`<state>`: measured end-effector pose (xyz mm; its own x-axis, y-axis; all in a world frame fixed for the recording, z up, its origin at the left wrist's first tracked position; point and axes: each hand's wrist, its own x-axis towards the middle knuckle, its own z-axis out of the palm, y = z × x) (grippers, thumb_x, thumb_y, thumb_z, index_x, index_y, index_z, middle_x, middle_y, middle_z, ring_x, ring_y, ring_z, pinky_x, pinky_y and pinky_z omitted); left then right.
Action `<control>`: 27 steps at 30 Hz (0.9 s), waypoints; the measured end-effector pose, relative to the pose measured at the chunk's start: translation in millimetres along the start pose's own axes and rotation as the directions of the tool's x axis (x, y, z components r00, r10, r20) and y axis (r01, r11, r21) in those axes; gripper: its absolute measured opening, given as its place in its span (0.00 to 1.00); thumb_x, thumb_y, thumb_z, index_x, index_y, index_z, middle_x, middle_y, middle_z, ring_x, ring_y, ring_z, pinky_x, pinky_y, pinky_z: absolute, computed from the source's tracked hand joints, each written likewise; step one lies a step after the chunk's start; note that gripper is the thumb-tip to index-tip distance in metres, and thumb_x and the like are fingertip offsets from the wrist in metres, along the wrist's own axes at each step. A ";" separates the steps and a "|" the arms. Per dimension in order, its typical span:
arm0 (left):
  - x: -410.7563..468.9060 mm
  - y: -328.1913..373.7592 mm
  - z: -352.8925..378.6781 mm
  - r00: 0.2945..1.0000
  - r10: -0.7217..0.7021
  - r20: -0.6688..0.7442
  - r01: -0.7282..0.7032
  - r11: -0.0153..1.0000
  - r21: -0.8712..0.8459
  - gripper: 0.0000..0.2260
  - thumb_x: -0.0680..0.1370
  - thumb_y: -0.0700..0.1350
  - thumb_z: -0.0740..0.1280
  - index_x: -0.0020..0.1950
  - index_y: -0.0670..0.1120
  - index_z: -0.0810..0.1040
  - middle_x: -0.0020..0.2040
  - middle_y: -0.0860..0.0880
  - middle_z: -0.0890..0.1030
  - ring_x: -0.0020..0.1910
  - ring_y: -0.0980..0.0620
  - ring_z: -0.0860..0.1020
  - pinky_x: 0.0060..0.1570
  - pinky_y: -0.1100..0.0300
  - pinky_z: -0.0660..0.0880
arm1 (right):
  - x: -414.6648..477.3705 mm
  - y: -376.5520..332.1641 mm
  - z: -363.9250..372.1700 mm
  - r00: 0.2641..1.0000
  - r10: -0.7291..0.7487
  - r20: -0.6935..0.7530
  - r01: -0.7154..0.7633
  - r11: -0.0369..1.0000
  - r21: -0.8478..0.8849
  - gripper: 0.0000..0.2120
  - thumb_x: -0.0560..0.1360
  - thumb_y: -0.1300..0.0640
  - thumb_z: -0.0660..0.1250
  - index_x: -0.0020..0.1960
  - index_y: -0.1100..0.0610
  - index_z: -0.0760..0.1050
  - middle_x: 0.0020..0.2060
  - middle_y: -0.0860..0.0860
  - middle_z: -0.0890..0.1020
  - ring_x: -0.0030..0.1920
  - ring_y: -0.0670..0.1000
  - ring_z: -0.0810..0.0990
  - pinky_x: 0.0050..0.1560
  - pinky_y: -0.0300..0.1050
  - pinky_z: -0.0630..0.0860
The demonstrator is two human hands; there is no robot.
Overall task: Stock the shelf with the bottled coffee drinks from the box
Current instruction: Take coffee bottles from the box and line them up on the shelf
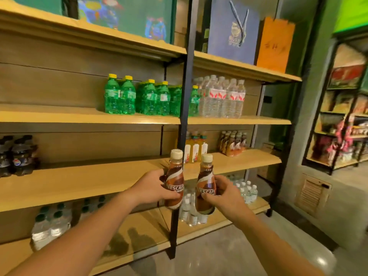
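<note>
Hands [149, 189] [227, 194] gripping coffee bottles [174, 182] [206, 188], shelf [89, 182] beyond

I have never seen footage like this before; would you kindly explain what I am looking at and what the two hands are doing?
There is no robot here. This single picture comes from a camera worn on a person's head, looking forward and down at their bare arms. The left hand grips one coffee bottle and the right hand grips a second bottle, both roughly upright in front of a wooden shelf. Higher up stand green bottles and water bottles; cola packs sit far left. The box is not in view.
</note>
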<state>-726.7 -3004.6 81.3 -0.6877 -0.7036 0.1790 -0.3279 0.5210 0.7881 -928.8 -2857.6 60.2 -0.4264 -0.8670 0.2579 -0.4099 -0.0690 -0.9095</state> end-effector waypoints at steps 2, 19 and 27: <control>37.4 16.1 22.8 0.999 0.027 0.033 -0.027 1.000 -0.003 0.21 0.67 0.47 0.82 0.56 0.55 0.79 0.51 0.56 0.84 0.52 0.58 0.82 0.55 0.59 0.79 | 18.6 15.3 -34.2 1.000 -0.005 -0.025 0.005 1.000 -0.011 0.21 0.72 0.63 0.76 0.59 0.46 0.75 0.52 0.45 0.85 0.50 0.41 0.84 0.42 0.33 0.79; 370.9 74.5 192.8 0.996 0.059 0.069 -0.059 0.998 -0.013 0.25 0.65 0.50 0.83 0.59 0.54 0.78 0.54 0.57 0.84 0.53 0.59 0.81 0.56 0.60 0.79 | 259.1 164.8 -295.9 0.989 0.045 -0.142 -0.059 0.993 -0.101 0.27 0.72 0.58 0.77 0.67 0.48 0.71 0.55 0.45 0.82 0.53 0.46 0.83 0.51 0.46 0.84; 501.4 87.6 297.4 0.999 -0.037 -0.010 0.036 0.995 -0.088 0.19 0.67 0.45 0.82 0.55 0.53 0.81 0.49 0.56 0.86 0.48 0.62 0.83 0.51 0.64 0.77 | 389.5 264.2 -401.3 0.997 0.035 -0.065 -0.036 0.999 -0.014 0.26 0.72 0.57 0.77 0.66 0.46 0.71 0.55 0.42 0.81 0.52 0.42 0.82 0.38 0.32 0.78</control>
<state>-1292.8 -3168.0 65.0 -0.6684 -0.7273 0.1561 -0.2940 0.4510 0.8427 -1526.8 -3015.4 51.1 -0.4918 -0.8350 0.2466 -0.4058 -0.0307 -0.9134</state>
